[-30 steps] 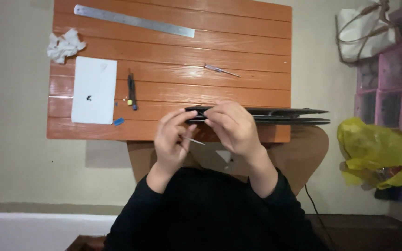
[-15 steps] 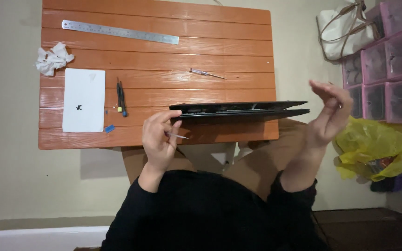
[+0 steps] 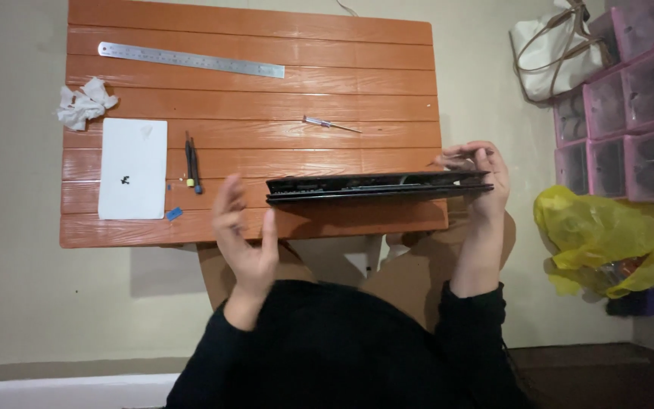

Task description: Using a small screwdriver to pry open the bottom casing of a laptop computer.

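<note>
Head view: a thin black laptop, closed and seen edge-on, is held level above the near edge of the orange slatted table. The right hand clasps its right end, fingers curled over the top edge and thumb beneath, so that hand is closed on the laptop. The left hand stands open just at the laptop's left end, palm turned toward it and fingers spread; whether the fingertips touch the casing cannot be told.

On the table lie a steel ruler along the far side, a crumpled tissue at the left, a white card with small dark screws on it, a small screwdriver beside the card, and a slim pointed tool near the middle. A white bag, pink drawers and a yellow plastic bag sit off to the right.

To handle it well, I judge the left hand should close on the free end before the device is turned or lowered, since one hand at one end leaves a long lever; keeping it level and clear of the screws would also help.

Compared with half a second ago, the right hand has come from mid-air onto the laptop's right end, and the left hand has let go of the front edge and opened.
</note>
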